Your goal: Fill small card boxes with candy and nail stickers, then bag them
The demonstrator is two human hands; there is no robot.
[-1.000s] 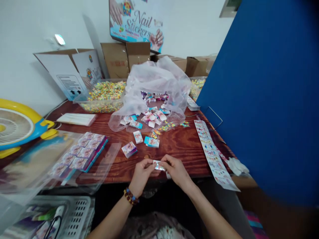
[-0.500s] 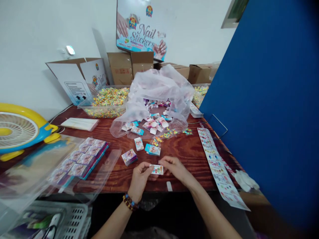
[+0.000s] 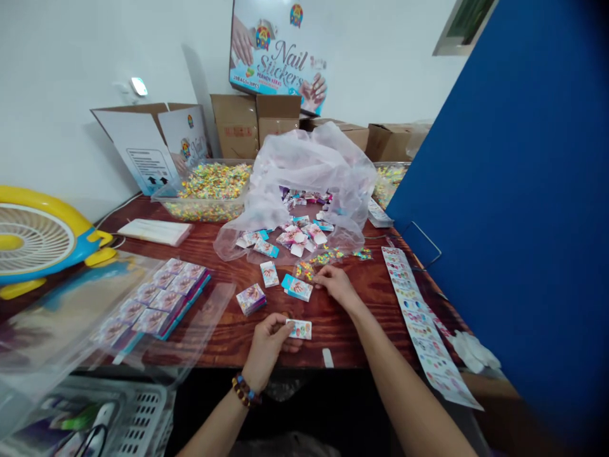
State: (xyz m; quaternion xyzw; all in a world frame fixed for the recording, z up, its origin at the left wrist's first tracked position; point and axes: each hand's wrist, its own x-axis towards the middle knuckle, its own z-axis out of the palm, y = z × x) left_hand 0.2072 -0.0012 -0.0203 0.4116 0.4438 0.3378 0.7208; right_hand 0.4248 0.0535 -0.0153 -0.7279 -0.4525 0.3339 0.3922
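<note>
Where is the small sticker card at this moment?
In the head view, the card is in the left hand, low centre, above and left of the white strip.

Reddish brown with dark wood grain is being shown by the counter (image 3: 361, 330). Plain deep blue is being displayed by the panel (image 3: 499, 190), yellow and light blue by the fan (image 3: 52, 212). Blue, brown and yellowish beads are being combined in the bracelet (image 3: 245, 390).
</note>
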